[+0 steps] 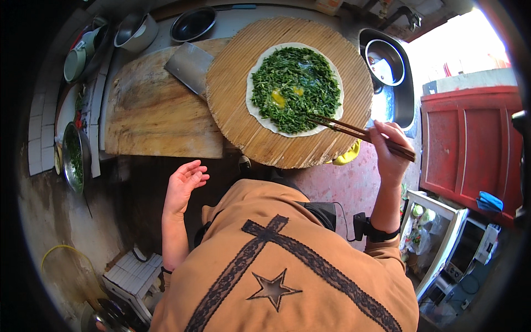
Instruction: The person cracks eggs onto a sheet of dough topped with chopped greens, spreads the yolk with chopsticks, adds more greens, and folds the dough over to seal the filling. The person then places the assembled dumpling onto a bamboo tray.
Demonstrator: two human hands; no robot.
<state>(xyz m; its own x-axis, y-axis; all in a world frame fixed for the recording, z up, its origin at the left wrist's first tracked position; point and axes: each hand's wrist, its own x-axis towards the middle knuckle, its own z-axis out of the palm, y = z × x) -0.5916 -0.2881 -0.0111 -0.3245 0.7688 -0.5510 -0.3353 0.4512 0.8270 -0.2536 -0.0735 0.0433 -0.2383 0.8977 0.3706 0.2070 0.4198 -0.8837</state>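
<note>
A round sheet of dough [253, 107] lies on a round ridged wooden board [232, 83]. Chopped leafy greens [282, 70] cover all but its rim, with yellow patches of what looks like egg [278, 98] on them. My right hand [392, 153] grips a pair of brown chopsticks [352, 130], whose tips touch the greens near the sheet's lower right edge. Nothing is in my left hand [186, 184], held in front of the counter with its fingers slightly curled and apart. A cleaver's broad blade [190, 66] rests on the rectangular wooden board [161, 108], its lower end against the round board.
A sink [408, 99] holding a metal pot [386, 62] is at the right. Bowls [139, 35] and a black pan [193, 24] stand at the back left. Far left sits a metal bowl of greens [76, 157]. A red door [471, 141] is farther right.
</note>
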